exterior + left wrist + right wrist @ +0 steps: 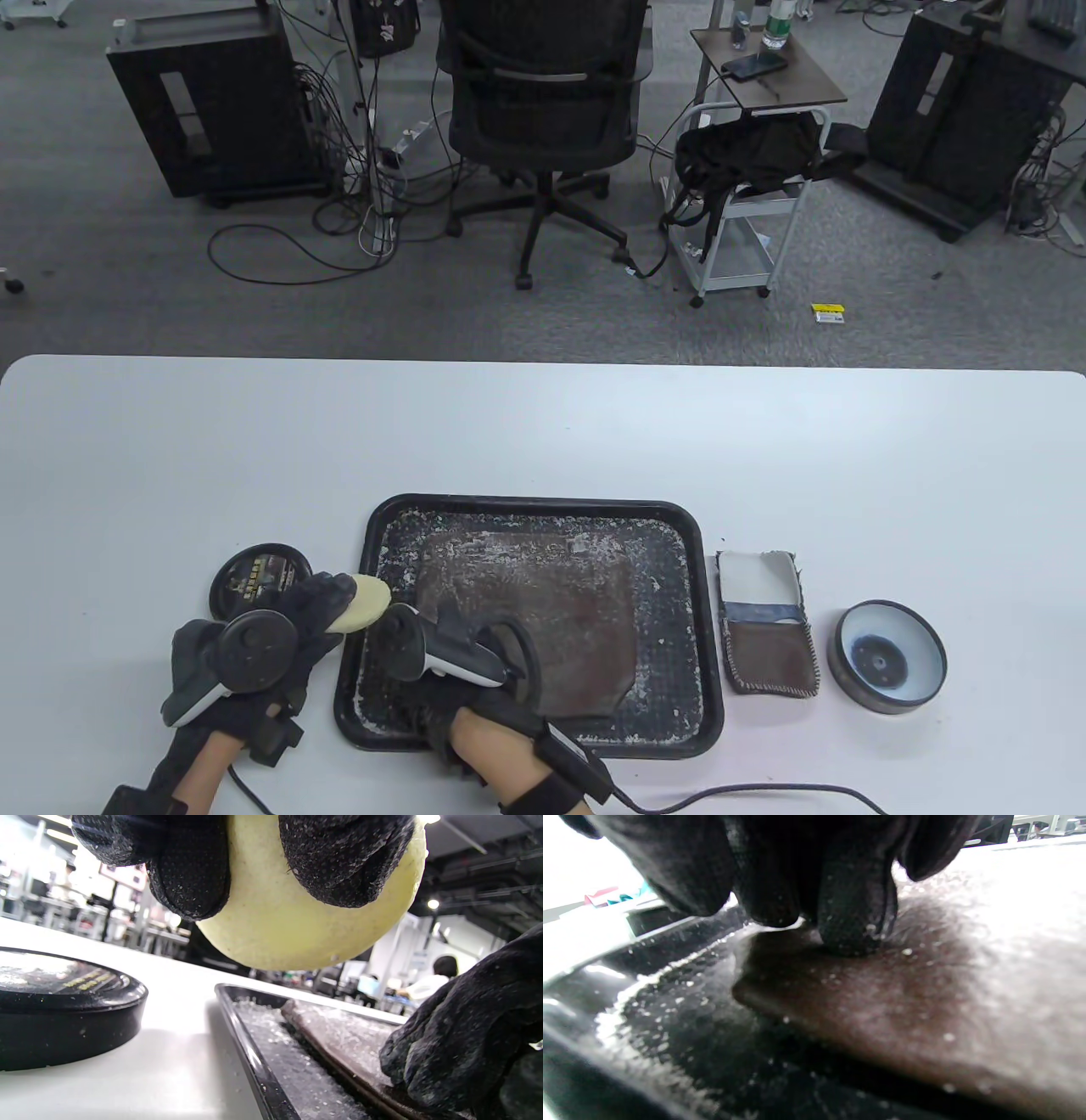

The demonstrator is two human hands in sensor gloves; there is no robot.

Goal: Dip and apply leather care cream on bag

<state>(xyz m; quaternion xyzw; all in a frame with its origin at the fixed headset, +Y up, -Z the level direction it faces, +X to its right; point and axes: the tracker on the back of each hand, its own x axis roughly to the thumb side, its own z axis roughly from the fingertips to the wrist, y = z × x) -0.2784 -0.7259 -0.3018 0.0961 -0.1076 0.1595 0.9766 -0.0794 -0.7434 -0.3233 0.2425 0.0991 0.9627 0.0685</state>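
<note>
A flat brown leather bag (543,620) lies in a black tray (687,594), flecked with white cream. My left hand (318,607) grips a pale yellow round sponge (365,601) above the tray's left rim; in the left wrist view the sponge (297,921) hangs just above the table. A round black cream tin (254,577), its lid on, sits just left of it and also shows in the left wrist view (59,1005). My right hand (450,679) presses its fingertips (848,929) down on the bag's near left corner (882,1005).
A small brown and white leather pouch (768,624) lies right of the tray. A blue-glazed bowl (891,654) stands further right. A cable runs along the table's near edge (747,794). An office chair stands beyond the table.
</note>
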